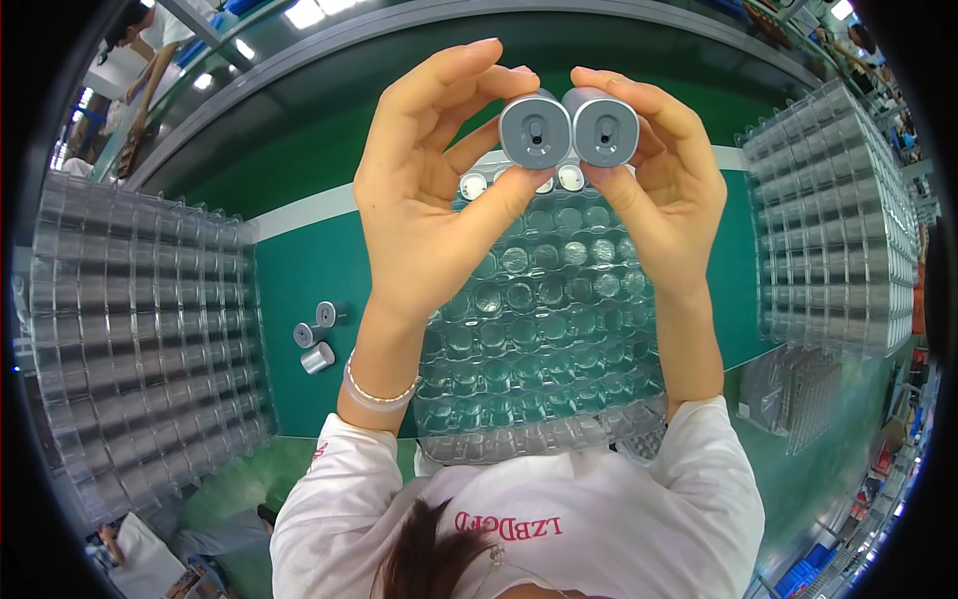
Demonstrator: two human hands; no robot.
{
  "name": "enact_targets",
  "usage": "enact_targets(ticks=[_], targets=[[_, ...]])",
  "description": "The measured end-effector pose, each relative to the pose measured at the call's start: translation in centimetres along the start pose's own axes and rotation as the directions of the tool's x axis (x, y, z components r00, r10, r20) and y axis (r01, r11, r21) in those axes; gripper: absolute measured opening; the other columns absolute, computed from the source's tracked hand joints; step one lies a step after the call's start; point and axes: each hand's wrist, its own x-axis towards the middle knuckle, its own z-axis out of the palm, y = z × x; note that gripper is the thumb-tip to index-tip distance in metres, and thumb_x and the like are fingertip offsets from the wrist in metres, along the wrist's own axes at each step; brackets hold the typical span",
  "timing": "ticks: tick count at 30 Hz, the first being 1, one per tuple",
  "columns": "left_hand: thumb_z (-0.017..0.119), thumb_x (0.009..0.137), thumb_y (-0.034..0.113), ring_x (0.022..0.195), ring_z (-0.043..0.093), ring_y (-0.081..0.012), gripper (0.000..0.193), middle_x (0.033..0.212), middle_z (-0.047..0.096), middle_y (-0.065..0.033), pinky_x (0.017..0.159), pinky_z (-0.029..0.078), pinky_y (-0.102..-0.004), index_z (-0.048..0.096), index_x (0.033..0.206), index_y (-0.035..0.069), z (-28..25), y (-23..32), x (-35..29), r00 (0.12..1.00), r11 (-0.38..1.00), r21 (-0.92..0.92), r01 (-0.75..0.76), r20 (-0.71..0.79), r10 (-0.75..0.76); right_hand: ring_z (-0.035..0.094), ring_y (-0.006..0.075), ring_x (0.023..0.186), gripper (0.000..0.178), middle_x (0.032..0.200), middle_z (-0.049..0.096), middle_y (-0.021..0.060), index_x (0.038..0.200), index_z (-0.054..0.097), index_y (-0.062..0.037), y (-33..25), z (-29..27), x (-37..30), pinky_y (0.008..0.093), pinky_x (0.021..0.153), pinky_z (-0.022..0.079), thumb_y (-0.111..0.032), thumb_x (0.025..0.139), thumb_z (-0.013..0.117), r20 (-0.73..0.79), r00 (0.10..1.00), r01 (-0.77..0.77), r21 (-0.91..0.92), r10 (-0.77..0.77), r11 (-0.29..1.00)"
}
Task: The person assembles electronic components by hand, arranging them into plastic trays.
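Observation:
Up in front of me, my left hand [424,190] pinches a grey cylindrical housing [535,153] between thumb and fingers. My right hand [664,195] grips a second grey cylindrical housing [606,155] in the same way. Both show me their dark grey end faces, each with a slotted recess and a small dark hole, and their rims touch or nearly touch. Beneath my hands lies a clear plastic tray [539,329] with rows of round pockets. White-ended pieces [473,186] sit along its far edge, partly hidden by my hands.
Three loose housings [317,357] lie on the green table [299,270] left of my forearm. Tall stacks of clear trays [150,329] stand at the left, with another stack [833,220] at the right. A metal rail [479,25] crosses the far side. Other people work at the far left.

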Motion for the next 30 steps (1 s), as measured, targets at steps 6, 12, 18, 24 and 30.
enact_targets(ticks=[6, 12, 18, 24, 30], targets=[[0.064, 0.065, -0.012, 0.106, 0.051, -0.0265, 0.056, 0.107, 0.053, -0.0162, 0.087, 0.047, -0.0361, 0.041, 0.115, 0.0, 0.2, 0.0, 0.1, 0.999, 0.998, -0.065, 0.022, -0.034, -0.025, 0.058, 0.0153, 0.082, 0.038, 0.112, 0.055, 0.0111, 0.11, 0.05, 0.0, 0.2, -0.1, 0.1, 0.0261, 0.07, 0.048, -0.001, 0.074, 0.063, 0.002, 1.0, 0.001, 0.008, -0.001, 1.0], [0.063, 0.068, -0.01, 0.103, 0.053, -0.0242, 0.045, 0.106, 0.053, -0.0143, 0.089, 0.046, -0.038, 0.046, 0.11, -0.002, -0.3, -0.9, -0.3, 0.99, 0.965, -0.237, 0.11, -0.059, -0.127, 0.053, 0.0234, 0.102, 0.036, 0.115, 0.051, 0.0187, 0.114, 0.043, 0.0001, 0.2, 0.6, -0.1, 0.0324, 0.081, 0.046, -0.002, 0.08, 0.057, 0.005, 0.997, -0.08, 0.125, 0.08, 0.989], [0.06, 0.075, -0.003, 0.098, 0.054, -0.0191, 0.041, 0.107, 0.052, -0.0107, 0.082, 0.047, -0.0316, 0.047, 0.114, -0.003, -5.1, -2.1, -1.8, 0.925, 0.881, -0.347, 0.32, -0.087, -0.37, 0.054, 0.0172, 0.094, 0.037, 0.112, 0.052, 0.0138, 0.117, 0.043, -0.0006, 4.3, 1.0, -1.4, 0.0298, 0.079, 0.046, -0.003, 0.082, 0.055, 0.171, 0.928, -0.361, 0.181, 0.332, 0.915], [0.062, 0.068, -0.002, 0.082, 0.059, -0.0202, 0.036, 0.097, 0.059, -0.0119, 0.071, 0.048, -0.0275, 0.054, 0.103, 0.001, -9.8, -2.9, -4.9, 0.795, 0.612, 0.608, 0.506, -0.053, -0.604, 0.055, 0.0156, 0.08, 0.036, 0.098, 0.056, 0.0062, 0.107, 0.055, -0.0053, 7.6, 3.7, -1.9, 0.0272, 0.074, 0.047, -0.008, 0.073, 0.064, 0.424, 0.835, -0.243, -0.287, 0.351, 0.926], [0.064, 0.066, 0.0, 0.077, 0.059, -0.0232, 0.036, 0.093, 0.061, -0.0123, 0.07, 0.048, -0.0308, 0.055, 0.101, 0.001, -9.5, -4.0, -5.1, 0.817, 0.586, 0.733, 0.346, 0.072, -0.572, 0.055, 0.0246, 0.084, 0.038, 0.093, 0.054, 0.0089, 0.106, 0.055, -0.0053, 8.6, 6.6, -1.2, 0.0344, 0.073, 0.047, -0.008, 0.069, 0.065, 0.503, 0.816, 0.067, -0.572, 0.284, 0.818]])
